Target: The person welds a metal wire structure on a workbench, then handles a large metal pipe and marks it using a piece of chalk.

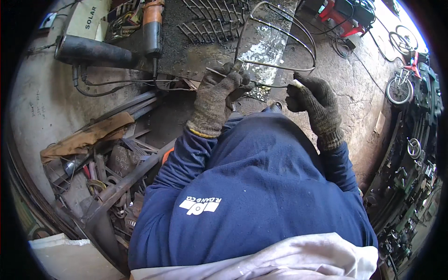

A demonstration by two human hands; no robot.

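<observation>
Both my hands wear dark knitted work gloves. My left hand is closed around a thin dark metal rod at the near edge of the metal worktable. One end of the rod sticks out to the left of the glove, and the other runs toward my right hand. That hand is closed too, with a small pale stick showing between its fingers beside the rod's right end. Just beyond the hands, a curved frame of bent rod lies partly over the table's right edge.
Several short metal pieces lie in rows on the table. An orange-and-grey power tool and a dark cylindrical tool with cables are at left. Scrap metal piles up at lower left; a small bicycle stands far right.
</observation>
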